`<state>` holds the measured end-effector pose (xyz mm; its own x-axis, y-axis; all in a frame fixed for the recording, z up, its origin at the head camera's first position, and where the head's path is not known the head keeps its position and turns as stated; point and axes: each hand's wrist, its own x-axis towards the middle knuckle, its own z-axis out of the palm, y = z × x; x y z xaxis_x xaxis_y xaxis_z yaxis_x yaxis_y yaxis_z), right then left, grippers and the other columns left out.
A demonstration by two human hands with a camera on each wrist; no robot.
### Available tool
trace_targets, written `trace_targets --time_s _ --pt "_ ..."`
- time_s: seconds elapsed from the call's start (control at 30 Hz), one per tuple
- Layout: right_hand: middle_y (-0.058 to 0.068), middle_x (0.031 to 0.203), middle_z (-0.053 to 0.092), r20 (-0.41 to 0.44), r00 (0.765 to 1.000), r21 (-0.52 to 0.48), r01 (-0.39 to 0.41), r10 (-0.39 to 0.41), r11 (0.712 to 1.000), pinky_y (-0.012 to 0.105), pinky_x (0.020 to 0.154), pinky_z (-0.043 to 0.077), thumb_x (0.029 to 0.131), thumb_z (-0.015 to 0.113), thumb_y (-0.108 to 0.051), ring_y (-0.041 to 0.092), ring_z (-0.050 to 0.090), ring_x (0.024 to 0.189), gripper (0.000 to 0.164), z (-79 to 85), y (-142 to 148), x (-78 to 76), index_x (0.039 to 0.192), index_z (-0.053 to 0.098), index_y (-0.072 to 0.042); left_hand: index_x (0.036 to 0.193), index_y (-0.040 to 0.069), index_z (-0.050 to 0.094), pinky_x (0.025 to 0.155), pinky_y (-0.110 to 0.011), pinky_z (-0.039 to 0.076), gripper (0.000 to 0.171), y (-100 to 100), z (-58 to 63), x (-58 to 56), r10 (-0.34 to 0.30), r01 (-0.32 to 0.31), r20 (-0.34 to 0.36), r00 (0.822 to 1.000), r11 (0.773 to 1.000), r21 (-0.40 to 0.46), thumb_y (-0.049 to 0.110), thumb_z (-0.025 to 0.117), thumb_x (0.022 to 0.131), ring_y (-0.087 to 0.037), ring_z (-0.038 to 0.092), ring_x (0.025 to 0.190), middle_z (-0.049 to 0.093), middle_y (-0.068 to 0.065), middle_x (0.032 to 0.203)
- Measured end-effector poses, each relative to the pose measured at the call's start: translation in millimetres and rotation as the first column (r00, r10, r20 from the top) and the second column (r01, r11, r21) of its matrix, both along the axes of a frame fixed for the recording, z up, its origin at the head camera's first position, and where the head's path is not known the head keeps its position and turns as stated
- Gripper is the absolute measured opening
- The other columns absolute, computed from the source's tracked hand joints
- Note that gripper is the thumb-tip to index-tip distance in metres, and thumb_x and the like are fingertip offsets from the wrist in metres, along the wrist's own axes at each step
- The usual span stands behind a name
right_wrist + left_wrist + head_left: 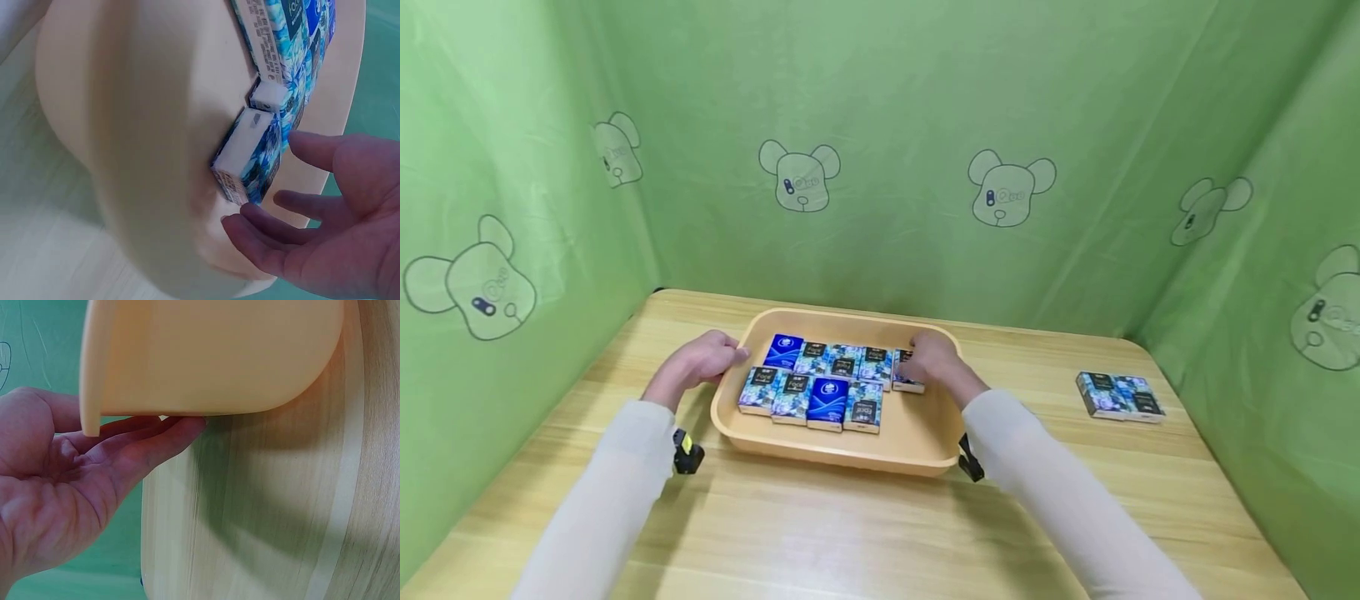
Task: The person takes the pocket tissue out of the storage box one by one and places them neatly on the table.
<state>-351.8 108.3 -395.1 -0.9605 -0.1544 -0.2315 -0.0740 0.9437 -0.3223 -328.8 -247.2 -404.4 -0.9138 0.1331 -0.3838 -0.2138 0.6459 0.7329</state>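
Note:
A light-orange plastic tray holds several small tissue packs in two rows, most of them blue floral with a dark label. Plain blue tissue packs lie among them, one in the front row and one at the back left. My left hand grips the tray's left rim, thumb over the edge and fingers underneath. Over the tray's right side, my right hand has its fingers loosely spread around the back row's end floral tissue pack; firm contact cannot be made out.
Floral tissue packs lie side by side on the wooden table, to the right of the tray. Green curtains printed with mouse-like faces enclose the back and sides.

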Motion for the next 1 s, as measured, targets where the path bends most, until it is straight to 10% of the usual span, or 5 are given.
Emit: trace_targets --time_s 1.0 --pt "0.02 0.131 0.061 0.07 0.996 -0.068 0.066 -0.061 0.995 0.047 0.102 0.052 0.081 0.086 -0.038 0.034 0.059 0.115 0.077 -5.1 0 11.6 0.139 0.051 0.0 0.133 -0.012 0.054 0.083 -0.031 0.059 0.043 0 0.1 -0.5 -0.013 0.013 0.004 1.0 1.0 -0.013 0.02 0.043 0.107 -0.02 0.071 0.091 0.069 -0.022 0.112"
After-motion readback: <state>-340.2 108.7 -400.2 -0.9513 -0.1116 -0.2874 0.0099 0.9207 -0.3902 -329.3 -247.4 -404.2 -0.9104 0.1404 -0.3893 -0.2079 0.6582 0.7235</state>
